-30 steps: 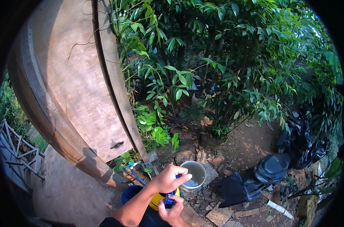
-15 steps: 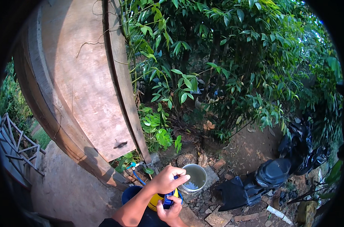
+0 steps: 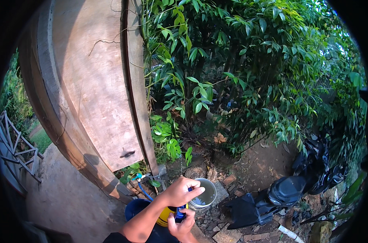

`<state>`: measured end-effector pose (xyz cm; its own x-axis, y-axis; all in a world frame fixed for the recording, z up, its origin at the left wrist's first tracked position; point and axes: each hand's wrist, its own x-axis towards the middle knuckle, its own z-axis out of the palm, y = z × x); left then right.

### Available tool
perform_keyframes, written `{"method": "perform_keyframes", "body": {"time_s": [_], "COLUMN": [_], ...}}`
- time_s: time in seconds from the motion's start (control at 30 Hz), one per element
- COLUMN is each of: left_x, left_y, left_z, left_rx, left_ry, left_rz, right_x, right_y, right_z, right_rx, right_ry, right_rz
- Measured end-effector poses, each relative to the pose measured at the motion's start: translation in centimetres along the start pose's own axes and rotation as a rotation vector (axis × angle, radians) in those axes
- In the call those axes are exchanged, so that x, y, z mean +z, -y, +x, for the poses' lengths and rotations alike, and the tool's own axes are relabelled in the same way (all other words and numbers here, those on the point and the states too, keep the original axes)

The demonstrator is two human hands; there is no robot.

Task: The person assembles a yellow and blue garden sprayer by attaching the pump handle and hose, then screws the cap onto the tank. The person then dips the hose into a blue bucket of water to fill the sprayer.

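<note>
My left hand [image 3: 180, 191] is closed around the top of a blue part, of which a little shows at the fingers. Just below it, my right hand [image 3: 181, 224] wraps around the lower section of this blue handle-like part [image 3: 180, 214]. Under both hands is a rounded yellow container [image 3: 163, 218], mostly hidden by my left forearm; I cannot tell its exact kind. A blue tub [image 3: 132, 207] lies to the left of the forearm. Beyond my hands, to the right, stands a white bucket [image 3: 208, 193] of murky water.
A teal tap [image 3: 138, 176] with a blue hose [image 3: 144, 191] is beside the wooden door panel [image 3: 99, 89]. A black motorcycle [image 3: 281, 192] stands at the right. Bricks [image 3: 257, 237], a white pipe [image 3: 291, 234] and dense bushes [image 3: 248, 73] surround the ground.
The view has shifted slightly, so the door appears farther right and the motorcycle farther left. Both hands keep nearly the same grip on the blue part.
</note>
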<state>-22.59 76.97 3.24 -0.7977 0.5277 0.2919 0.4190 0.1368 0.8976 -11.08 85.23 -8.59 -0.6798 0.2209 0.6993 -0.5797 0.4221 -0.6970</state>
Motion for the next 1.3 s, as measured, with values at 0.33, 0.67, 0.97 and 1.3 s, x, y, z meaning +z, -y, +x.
{"method": "perform_keyframes", "body": {"time_s": [0.33,0.67,0.97,1.3], "left_x": [-0.4,-0.3,-0.4,0.1], "left_y": [-0.1,0.2,-0.3,0.2], "left_z": [-0.3,0.0,-0.5,-1.3], "left_rx": [-0.01,-0.01,-0.056,-0.016], "left_ry": [0.002,0.01,-0.015,-0.056], "left_rz": [0.003,0.015,0.069,0.073], "right_x": [0.8,0.1,-0.1,-0.9], "right_y": [-1.3,-1.0,-0.8,-0.3], "right_z": [-1.3,-0.6,-0.8,-0.5], "right_rx": [-0.021,0.076,0.081,0.068], "right_ry": [-0.005,0.011,0.013,0.035], "right_rz": [-0.037,0.08,0.087,0.077]}}
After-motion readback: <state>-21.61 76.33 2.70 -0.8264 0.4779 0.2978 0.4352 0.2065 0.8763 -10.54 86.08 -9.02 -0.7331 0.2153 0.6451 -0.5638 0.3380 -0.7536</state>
